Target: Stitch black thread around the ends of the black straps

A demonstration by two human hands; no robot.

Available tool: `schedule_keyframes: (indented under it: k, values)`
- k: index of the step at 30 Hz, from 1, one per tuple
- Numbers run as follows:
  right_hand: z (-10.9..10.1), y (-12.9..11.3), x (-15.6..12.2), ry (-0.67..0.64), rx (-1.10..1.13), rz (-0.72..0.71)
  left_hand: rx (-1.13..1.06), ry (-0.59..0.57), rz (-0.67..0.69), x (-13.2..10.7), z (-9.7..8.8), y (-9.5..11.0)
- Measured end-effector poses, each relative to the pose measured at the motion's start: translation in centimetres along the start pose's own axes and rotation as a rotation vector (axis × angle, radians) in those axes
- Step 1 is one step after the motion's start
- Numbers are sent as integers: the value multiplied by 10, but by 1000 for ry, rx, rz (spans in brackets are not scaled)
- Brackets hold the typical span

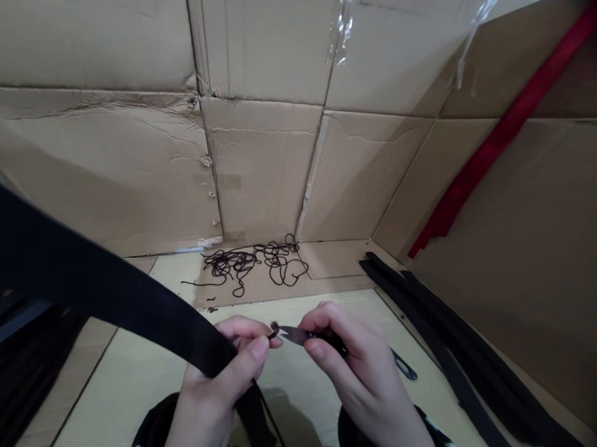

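My left hand [221, 381] is closed round the end of a wide black strap [81, 275] that runs up and away to the left edge of the view. A small dark thread end [275, 329] sticks out at my left thumb and fingertips. My right hand [359, 370] grips small thread snips [297, 334], their pointed blades touching that thread end. Both hands sit low in the middle, over a pale board [136, 379].
A tangle of cut dark threads [255, 262] lies on the cardboard floor ahead. Several black straps [449, 335] lie in a pile along the right. Cardboard walls [253, 119] close in the space, with a red strip [504, 129] on the right wall. More dark material [15, 358] lies at left.
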State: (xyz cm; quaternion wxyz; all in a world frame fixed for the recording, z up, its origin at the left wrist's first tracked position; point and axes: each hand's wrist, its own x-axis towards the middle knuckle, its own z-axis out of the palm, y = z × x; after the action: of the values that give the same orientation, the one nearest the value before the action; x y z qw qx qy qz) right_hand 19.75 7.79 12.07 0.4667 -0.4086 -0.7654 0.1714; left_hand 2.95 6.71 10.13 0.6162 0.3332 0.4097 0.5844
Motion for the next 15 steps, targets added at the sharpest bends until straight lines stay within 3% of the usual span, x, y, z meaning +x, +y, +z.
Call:
schedule_keyframes:
  k: [5, 15]
  values:
    - [-2, 1, 1, -16, -12, -7, 80, 54, 55, -1, -1, 0]
    - [-1, 0, 1, -5, 13, 0, 201, 18, 117, -4, 5, 4]
